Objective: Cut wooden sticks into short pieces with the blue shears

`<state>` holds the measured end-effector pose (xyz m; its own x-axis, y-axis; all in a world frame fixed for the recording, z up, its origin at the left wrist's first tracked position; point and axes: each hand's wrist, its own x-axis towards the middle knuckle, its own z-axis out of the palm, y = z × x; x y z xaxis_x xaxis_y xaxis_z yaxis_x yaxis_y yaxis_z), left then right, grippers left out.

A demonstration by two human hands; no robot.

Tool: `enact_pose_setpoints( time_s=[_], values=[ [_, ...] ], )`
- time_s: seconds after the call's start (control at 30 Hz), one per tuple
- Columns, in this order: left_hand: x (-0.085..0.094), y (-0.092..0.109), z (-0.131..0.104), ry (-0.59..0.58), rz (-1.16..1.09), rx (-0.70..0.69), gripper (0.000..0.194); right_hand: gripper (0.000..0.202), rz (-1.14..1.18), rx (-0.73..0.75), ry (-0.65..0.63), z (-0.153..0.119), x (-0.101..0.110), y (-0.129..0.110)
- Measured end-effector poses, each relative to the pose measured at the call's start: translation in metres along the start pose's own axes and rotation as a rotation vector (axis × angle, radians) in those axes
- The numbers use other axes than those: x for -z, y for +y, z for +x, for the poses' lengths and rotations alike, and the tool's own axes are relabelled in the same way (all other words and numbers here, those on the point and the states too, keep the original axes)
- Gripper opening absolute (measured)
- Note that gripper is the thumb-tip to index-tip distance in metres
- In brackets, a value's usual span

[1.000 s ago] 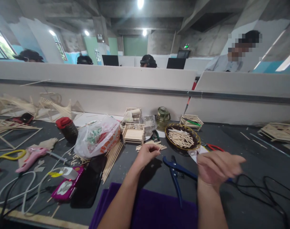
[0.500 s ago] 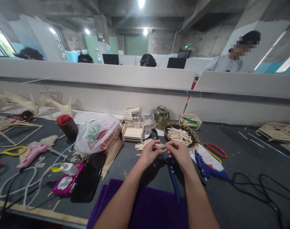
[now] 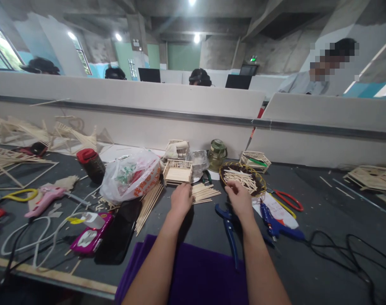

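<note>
My left hand (image 3: 181, 200) is at the front of a small railed model made of wooden sticks (image 3: 177, 174), beside a loose pile of sticks (image 3: 206, 193). Its fingertips are hidden behind the hand, so its grip does not show. My right hand (image 3: 241, 202) is at the near edge of a round woven basket (image 3: 263, 186) filled with short wooden sticks (image 3: 240, 178). Thumb and fingers are curled together there; anything between them is too small to make out. Blue-handled pliers (image 3: 231, 241) lie between my forearms, partly under the right hand.
Purple cloth (image 3: 208, 275) lies under my forearms. To the left are a black phone (image 3: 118, 237), a plastic bag (image 3: 129, 176) and a pink glue gun (image 3: 45, 201). A blue glue gun (image 3: 283, 230), red-handled scissors (image 3: 290, 200) and black cable (image 3: 345, 250) lie right.
My hands were close together over the pliers and have moved apart. The left went left to the railed model; the right moved slightly up toward the basket.
</note>
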<state>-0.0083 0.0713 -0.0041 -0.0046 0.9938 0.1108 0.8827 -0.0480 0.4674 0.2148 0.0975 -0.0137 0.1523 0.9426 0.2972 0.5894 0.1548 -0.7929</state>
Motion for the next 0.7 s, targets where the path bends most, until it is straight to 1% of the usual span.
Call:
enact_pose_setpoints(
  time_s=[0.1,0.17,0.2,0.3,0.43,0.5,0.53,0.6,0.63,0.7],
  values=[
    [-0.002,0.003,-0.002,-0.015,0.036,-0.015,0.026,0.033,-0.215,0.184,-0.185,-0.01,-0.013,-0.013],
    [-0.002,0.004,-0.002,-0.008,0.016,-0.011,0.026,0.037,-0.316,0.298,-0.272,-0.015,-0.022,-0.018],
    [0.0,0.004,-0.002,0.009,-0.002,-0.004,0.023,0.04,-0.346,0.346,-0.308,-0.017,-0.026,-0.019],
    [0.009,0.0,-0.001,0.098,-0.063,0.08,0.013,0.045,-0.375,0.431,-0.405,-0.021,-0.038,-0.022],
    [0.02,-0.015,0.002,0.238,-0.187,0.235,0.017,0.048,-0.344,0.479,-0.523,-0.024,-0.048,-0.035],
    [0.02,-0.025,0.004,0.28,-0.339,0.266,0.015,0.049,-0.315,0.502,-0.576,-0.029,-0.048,-0.046],
    [0.018,-0.03,0.006,0.288,-0.452,0.283,0.013,0.048,-0.301,0.506,-0.603,-0.032,-0.047,-0.052],
    [0.01,-0.038,0.01,0.291,-0.761,0.332,0.006,0.045,-0.28,0.496,-0.651,-0.039,-0.044,-0.063],
    [0.006,-0.041,0.013,0.289,-0.932,0.38,0.005,0.043,-0.276,0.489,-0.668,-0.043,-0.041,-0.067],
    [-0.002,-0.042,0.017,0.29,-1.046,0.411,0.009,0.041,-0.275,0.481,-0.687,-0.051,-0.035,-0.072]
  ],
)
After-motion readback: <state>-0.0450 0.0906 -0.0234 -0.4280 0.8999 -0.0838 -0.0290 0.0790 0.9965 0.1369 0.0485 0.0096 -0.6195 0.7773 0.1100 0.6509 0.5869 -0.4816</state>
